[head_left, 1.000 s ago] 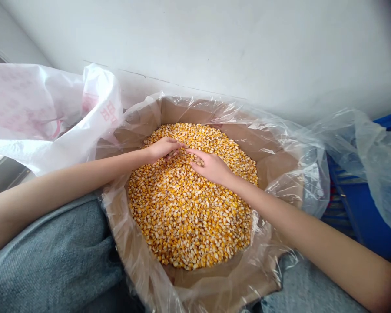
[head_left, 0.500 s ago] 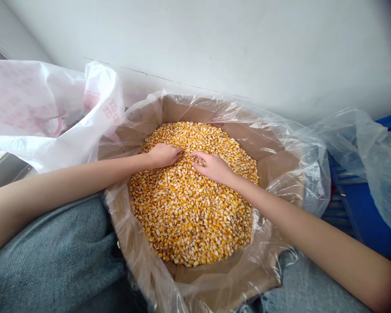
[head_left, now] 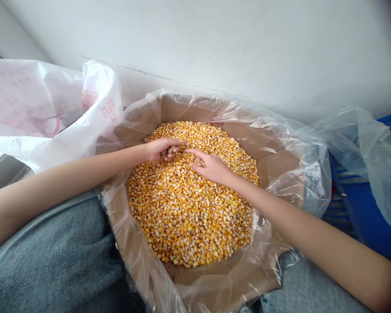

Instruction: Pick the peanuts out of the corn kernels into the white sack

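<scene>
Yellow and white corn kernels [head_left: 195, 204] lie heaped in a cardboard box [head_left: 276, 169] lined with clear plastic. Over the far part of the heap, my left hand [head_left: 163, 149] is turned palm side up, its fingers curled around a few small brown lumps [head_left: 170, 150] whose kind I cannot make out. Just right of it, my right hand [head_left: 211, 167] hovers low over the kernels, index finger stretched toward the left fingertips and thumb apart. What lies under its curled fingers is partly hidden.
A white woven sack [head_left: 65, 143] with red print stands open at the left. Blue plastic crates [head_left: 361, 208] and loose clear film [head_left: 387, 165] are on the right. A white wall [head_left: 215, 48] rises behind the box. Jeans-clad legs [head_left: 61, 243] flank the box.
My left hand has rolled from palm down to palm up and lifted slightly, so the brown lumps in it now show. My right hand has hardly moved; its index finger reaches slightly further left.
</scene>
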Demonstrator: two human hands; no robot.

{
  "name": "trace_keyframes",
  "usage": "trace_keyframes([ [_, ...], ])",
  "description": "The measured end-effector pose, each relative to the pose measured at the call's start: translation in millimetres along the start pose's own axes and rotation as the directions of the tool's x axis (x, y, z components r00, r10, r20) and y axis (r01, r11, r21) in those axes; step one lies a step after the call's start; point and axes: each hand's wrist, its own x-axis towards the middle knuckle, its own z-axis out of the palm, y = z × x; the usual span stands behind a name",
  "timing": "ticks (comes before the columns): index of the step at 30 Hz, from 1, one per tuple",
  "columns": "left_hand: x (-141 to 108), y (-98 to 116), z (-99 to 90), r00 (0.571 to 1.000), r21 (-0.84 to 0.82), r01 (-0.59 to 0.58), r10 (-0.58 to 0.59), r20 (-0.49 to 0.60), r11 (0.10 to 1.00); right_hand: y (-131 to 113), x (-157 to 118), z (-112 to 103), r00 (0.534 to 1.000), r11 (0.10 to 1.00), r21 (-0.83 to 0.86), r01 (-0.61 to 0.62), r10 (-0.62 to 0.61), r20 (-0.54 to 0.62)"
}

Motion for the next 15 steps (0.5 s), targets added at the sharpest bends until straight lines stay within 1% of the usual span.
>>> trace_keyframes([
  [3,0.4,-1.8,0.4,1.0,0.003,-0.008,0.008,-0.011,1.0,-1.0,-0.2,-0.5,1.0,1.0,0.006,0.004,-0.003,-0.019],
  [9,-0.7,-4.0,3.3,1.0,-0.044,0.014,-0.013,0.028,0.999,-4.6,-1.6,-2.2,1.0,1.0,-0.028,-0.011,0.011,0.01],
  [12,-0.6,-3.7,2.4,0.999,-0.077,0.006,-0.002,0.052,0.997,-7.6,-1.9,-2.7,1.0,0.998,-0.053,-0.018,0.019,0.014],
  [15,0.4,-3.9,1.2,0.998,-0.099,0.008,-0.002,0.066,0.995,-9.1,-1.8,-2.7,1.0,0.999,-0.039,-0.019,0.02,0.013],
])
